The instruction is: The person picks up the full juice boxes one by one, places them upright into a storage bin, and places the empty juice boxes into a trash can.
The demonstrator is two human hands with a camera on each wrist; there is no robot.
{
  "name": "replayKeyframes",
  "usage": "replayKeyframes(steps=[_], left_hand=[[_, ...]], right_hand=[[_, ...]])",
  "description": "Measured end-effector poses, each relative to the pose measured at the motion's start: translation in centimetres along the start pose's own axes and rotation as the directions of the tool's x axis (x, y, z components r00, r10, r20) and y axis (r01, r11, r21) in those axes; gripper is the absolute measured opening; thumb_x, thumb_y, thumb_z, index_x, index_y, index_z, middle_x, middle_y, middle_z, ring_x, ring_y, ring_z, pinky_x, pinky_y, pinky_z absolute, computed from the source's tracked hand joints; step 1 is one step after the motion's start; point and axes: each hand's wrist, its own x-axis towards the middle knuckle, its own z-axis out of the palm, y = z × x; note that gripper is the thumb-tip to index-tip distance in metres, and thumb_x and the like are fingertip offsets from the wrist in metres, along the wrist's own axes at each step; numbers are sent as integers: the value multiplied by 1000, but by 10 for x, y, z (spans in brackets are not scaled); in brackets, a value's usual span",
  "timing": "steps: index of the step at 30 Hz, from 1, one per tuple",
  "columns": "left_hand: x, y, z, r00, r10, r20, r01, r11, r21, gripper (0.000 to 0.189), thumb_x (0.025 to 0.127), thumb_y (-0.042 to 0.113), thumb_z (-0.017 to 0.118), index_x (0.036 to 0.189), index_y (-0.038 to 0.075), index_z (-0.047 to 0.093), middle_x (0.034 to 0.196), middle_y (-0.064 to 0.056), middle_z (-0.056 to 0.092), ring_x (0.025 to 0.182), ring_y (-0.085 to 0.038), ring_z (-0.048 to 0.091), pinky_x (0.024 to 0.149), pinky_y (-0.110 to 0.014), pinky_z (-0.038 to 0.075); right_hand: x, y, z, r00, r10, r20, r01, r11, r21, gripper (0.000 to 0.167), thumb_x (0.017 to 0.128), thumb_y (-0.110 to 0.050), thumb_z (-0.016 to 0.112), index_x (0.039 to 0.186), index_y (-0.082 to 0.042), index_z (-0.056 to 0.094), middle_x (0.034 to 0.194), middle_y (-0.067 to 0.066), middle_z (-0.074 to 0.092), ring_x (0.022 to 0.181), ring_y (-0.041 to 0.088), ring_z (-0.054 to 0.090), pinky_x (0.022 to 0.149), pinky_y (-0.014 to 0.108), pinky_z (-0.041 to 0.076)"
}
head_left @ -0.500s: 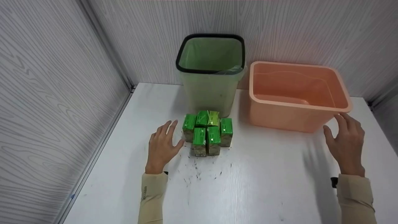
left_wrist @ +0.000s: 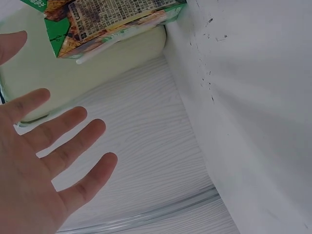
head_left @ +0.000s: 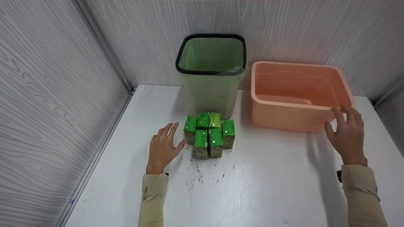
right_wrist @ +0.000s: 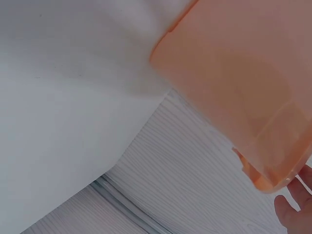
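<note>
A cluster of several small green-topped cartons (head_left: 215, 142) stands on the white table (head_left: 268, 186). My left hand (head_left: 163, 149) is just left of them, fingers spread and holding nothing. In the left wrist view, one carton (left_wrist: 117, 22) with printed text shows past the left hand's thumb. My right hand (head_left: 348, 137) is at the front right corner of an orange plastic bin (head_left: 284, 118). Its fingertips meet the rim, while the thumb stands apart from it. Only part of this hand (right_wrist: 300, 214) shows in the right wrist view, beside the bin's rim.
A pale green trash can (head_left: 210, 93) with a black rim and a clear liner stands behind the cartons, left of the orange bin. Small dark crumbs (head_left: 199, 175) lie in front of the cartons. Wood-grained panels (head_left: 142, 34) rise at the back and left.
My right hand has moved up and slightly left, so its fingertips reach the bin's rim. My left hand stays almost where it was beside the cartons.
</note>
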Motion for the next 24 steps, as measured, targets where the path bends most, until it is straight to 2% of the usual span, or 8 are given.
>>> replayKeyframes(steps=[4, 8, 13, 17, 24], left_hand=[[2, -2, 2, 1000, 16, -8, -16, 1000, -19, 60, 91, 32, 74, 142, 5, 57, 134, -20, 60, 115, -40, 61, 82, -59, 53], [4, -3, 4, 1000, 28, -8, -28, 999, -35, 59, 91, 30, 74, 141, 5, 57, 133, -20, 60, 114, -40, 61, 81, -59, 53], [5, -3, 4, 999, 31, -9, -31, 998, -48, 58, 90, 27, 75, 141, 6, 57, 134, -18, 60, 115, -39, 61, 80, -58, 53], [9, -2, 2, 999, 38, -7, -38, 997, -64, 60, 89, 24, 77, 142, 7, 57, 134, -17, 60, 115, -38, 60, 81, -58, 53], [15, -1, 5, 997, 68, 37, -64, 993, -96, 60, 89, 21, 77, 142, 5, 56, 134, -18, 60, 116, -39, 60, 81, -57, 53]], right_hand=[[2, 4, 3, 996, -86, 11, 87, 995, -42, 45, 84, -2, 74, 126, 7, 58, 121, 37, 52, 113, 57, 48, 94, 69, 38], [2, 7, 4, 992, -123, 15, 124, 991, -48, 48, 81, 3, 75, 126, 6, 58, 120, 37, 52, 109, 57, 49, 90, 68, 41], [3, 9, 6, 989, -146, 12, 146, 989, -38, 47, 80, 5, 74, 124, 8, 58, 117, 36, 53, 103, 57, 50, 82, 66, 46], [5, 10, 7, 989, -148, 15, 148, 989, -26, 44, 81, 4, 73, 122, 8, 58, 115, 36, 52, 100, 57, 49, 79, 66, 45], [3, 9, 7, 991, -130, 23, 130, 991, -12, 47, 80, 7, 74, 124, 8, 58, 118, 36, 51, 102, 56, 47, 77, 66, 45]])
